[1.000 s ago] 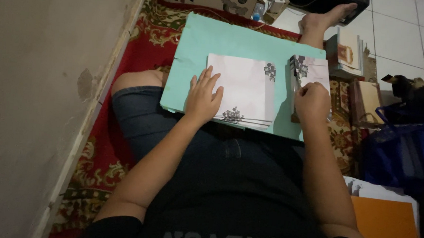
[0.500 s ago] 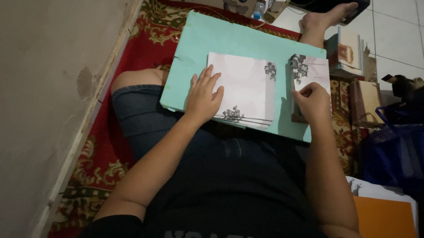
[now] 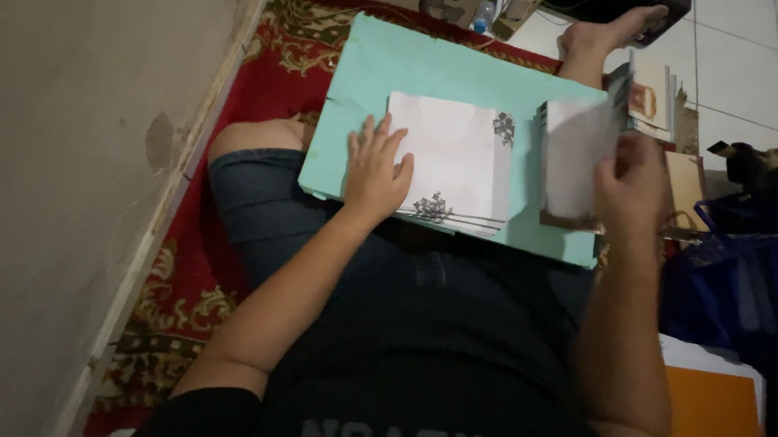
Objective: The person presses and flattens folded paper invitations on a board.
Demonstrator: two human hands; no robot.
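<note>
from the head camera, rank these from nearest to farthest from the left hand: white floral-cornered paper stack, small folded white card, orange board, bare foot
1. White floral-cornered paper stack, under the left hand.
2. Small folded white card, to the right, held by the right hand.
3. Bare foot, far upper right.
4. Orange board, lower right corner.

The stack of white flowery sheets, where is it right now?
The stack of white sheets lies on the turquoise board across the person's lap, under the left hand.

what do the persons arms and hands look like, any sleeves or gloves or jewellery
Both arms are bare from the upper arm down; short black sleeves of a dark T-shirt end near the shoulders. The left hand and the right hand wear no gloves. No rings, watch or bracelet can be made out, though the right hand is blurred and the light is dim.
</note>
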